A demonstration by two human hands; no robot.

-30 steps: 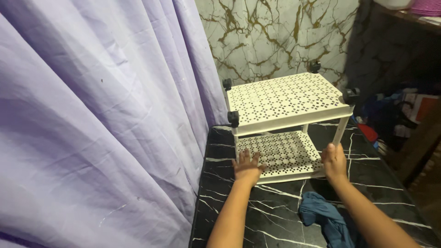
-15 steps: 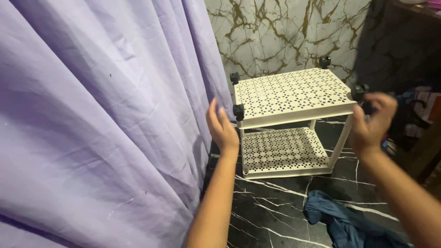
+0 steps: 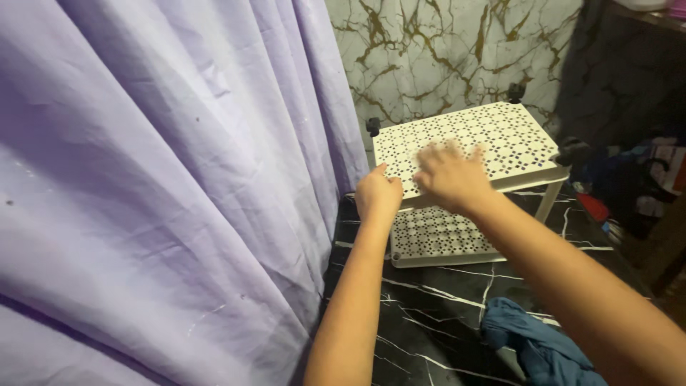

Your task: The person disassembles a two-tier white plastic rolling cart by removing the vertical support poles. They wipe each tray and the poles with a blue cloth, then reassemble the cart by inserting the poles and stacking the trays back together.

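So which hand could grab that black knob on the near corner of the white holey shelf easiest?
Probably the left hand. It is curled at the near left corner of the white rack, just below the black knob. The right hand lies flat on the top shelf, farther from that corner.

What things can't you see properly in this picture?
Head view only:
- Near left corner of the white rack: hidden by the left hand.
- Right hand: motion-blurred, so its fingers' touch on the top shelf is unclear.
- Blue cloth: cut off by the bottom edge.
- Clutter at right: too dark to identify.
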